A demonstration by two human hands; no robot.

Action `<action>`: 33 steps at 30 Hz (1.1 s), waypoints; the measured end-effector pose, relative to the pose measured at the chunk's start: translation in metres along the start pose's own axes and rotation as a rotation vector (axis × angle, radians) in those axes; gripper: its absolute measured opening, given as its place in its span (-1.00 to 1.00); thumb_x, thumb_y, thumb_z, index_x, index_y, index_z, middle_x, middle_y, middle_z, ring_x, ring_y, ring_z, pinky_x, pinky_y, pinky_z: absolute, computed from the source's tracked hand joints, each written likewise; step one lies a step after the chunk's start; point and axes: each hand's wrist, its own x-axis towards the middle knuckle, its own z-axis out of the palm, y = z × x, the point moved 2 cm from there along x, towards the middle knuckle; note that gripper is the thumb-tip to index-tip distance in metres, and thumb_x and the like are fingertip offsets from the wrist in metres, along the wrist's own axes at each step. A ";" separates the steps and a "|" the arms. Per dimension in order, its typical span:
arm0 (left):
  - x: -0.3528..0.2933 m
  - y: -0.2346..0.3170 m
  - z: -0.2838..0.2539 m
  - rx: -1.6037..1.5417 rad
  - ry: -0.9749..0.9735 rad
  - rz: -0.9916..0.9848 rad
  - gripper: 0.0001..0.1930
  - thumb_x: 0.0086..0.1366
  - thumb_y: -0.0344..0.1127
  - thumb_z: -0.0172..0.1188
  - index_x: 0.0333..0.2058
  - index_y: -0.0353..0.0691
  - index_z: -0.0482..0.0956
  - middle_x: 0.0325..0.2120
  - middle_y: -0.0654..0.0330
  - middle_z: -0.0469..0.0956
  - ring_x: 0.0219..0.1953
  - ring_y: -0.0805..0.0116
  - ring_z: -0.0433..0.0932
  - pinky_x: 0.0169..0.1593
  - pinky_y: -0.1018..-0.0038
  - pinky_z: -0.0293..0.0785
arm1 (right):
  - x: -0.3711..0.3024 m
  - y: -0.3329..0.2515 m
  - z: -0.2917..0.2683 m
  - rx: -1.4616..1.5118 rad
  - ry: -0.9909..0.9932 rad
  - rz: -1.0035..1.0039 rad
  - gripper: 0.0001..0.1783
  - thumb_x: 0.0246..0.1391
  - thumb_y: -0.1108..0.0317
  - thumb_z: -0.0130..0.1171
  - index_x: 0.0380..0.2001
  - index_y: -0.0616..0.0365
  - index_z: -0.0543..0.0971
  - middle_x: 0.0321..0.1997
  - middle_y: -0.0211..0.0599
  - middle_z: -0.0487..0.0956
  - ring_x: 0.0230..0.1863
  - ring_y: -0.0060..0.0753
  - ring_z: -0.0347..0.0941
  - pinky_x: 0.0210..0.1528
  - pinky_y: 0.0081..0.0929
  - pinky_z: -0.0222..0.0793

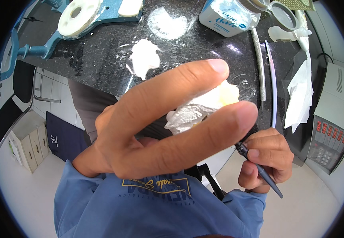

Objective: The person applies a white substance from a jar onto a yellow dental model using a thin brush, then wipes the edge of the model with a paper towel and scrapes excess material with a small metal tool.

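Head view: my left hand [118, 137] is gripping a rough white plaster-like lump [189, 113], my right hand [274, 156] is pinching a slim dark-grey tool [266, 177]; I'm judging its surface unfinished.

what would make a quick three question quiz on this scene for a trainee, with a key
1. Fill the gap: the rough chunk in the left hand is mostly ____ in colour.
2. Multiple choice: the slim dark tool is held in the A) left hand, B) right hand, C) neither hand.
3. True or false: the blue metal frame lies to the right of the jar.

Key: 1. white; 2. B; 3. false, the blue metal frame lies to the left of the jar.
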 end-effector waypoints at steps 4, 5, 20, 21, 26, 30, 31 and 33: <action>0.000 0.001 -0.001 0.003 0.004 0.003 -0.27 0.00 -0.51 0.37 0.15 -0.11 0.22 0.02 -0.17 0.29 -0.11 0.04 0.54 -0.13 0.32 0.62 | -0.001 0.000 0.001 -0.006 0.013 -0.006 -0.73 -0.38 0.60 0.32 -0.47 0.16 0.56 -0.56 -0.29 0.53 -0.57 -0.38 0.50 -0.54 -0.56 0.44; 0.000 0.000 -0.001 0.003 0.006 0.006 -0.27 0.00 -0.51 0.37 0.15 -0.11 0.23 0.02 -0.17 0.29 -0.11 0.05 0.54 -0.13 0.33 0.62 | -0.001 0.000 0.000 -0.005 0.019 0.000 -0.74 -0.37 0.59 0.32 -0.47 0.16 0.56 -0.56 -0.29 0.53 -0.57 -0.38 0.50 -0.54 -0.56 0.44; -0.006 -0.002 -0.006 0.029 0.039 0.044 -0.29 0.01 -0.51 0.37 0.14 -0.08 0.25 0.01 -0.15 0.30 -0.14 0.07 0.56 -0.15 0.35 0.63 | -0.003 0.001 -0.001 0.032 0.062 0.001 -0.74 -0.40 0.60 0.31 -0.49 0.20 0.56 -0.57 -0.28 0.53 -0.59 -0.37 0.48 -0.54 -0.55 0.43; -0.007 -0.002 -0.007 0.028 0.041 0.042 -0.29 0.01 -0.52 0.37 0.13 -0.07 0.25 0.01 -0.15 0.30 -0.14 0.07 0.56 -0.15 0.35 0.64 | -0.003 0.001 -0.001 0.039 0.069 -0.010 -0.74 -0.41 0.60 0.32 -0.49 0.20 0.56 -0.57 -0.28 0.53 -0.59 -0.37 0.48 -0.54 -0.55 0.43; -0.010 -0.002 -0.004 0.028 0.063 0.040 -0.30 0.01 -0.52 0.37 0.13 -0.06 0.26 0.00 -0.14 0.31 -0.15 0.08 0.56 -0.16 0.36 0.64 | -0.001 0.002 -0.001 0.039 0.033 -0.026 -0.75 -0.38 0.61 0.32 -0.48 0.20 0.56 -0.57 -0.27 0.53 -0.58 -0.37 0.48 -0.55 -0.55 0.43; -0.010 -0.003 -0.001 0.034 0.087 0.045 -0.31 0.02 -0.52 0.36 0.13 -0.06 0.27 0.00 -0.14 0.31 -0.16 0.08 0.57 -0.17 0.36 0.64 | 0.000 0.002 -0.001 0.030 -0.003 -0.044 -0.75 -0.36 0.61 0.33 -0.47 0.20 0.55 -0.57 -0.27 0.53 -0.59 -0.37 0.48 -0.56 -0.57 0.42; -0.010 -0.003 -0.001 0.038 0.097 0.049 -0.31 0.02 -0.52 0.36 0.13 -0.06 0.27 0.00 -0.14 0.31 -0.16 0.08 0.57 -0.17 0.36 0.64 | 0.000 0.002 -0.001 0.029 -0.003 -0.043 -0.75 -0.36 0.61 0.33 -0.47 0.20 0.55 -0.57 -0.27 0.53 -0.59 -0.37 0.48 -0.56 -0.57 0.42; -0.010 -0.001 -0.001 0.038 0.105 0.047 -0.30 0.00 -0.53 0.36 0.13 -0.06 0.27 0.00 -0.14 0.31 -0.17 0.08 0.57 -0.17 0.36 0.64 | 0.001 0.001 -0.002 0.027 -0.032 -0.053 -0.74 -0.36 0.60 0.34 -0.47 0.20 0.55 -0.56 -0.26 0.53 -0.59 -0.38 0.48 -0.57 -0.57 0.42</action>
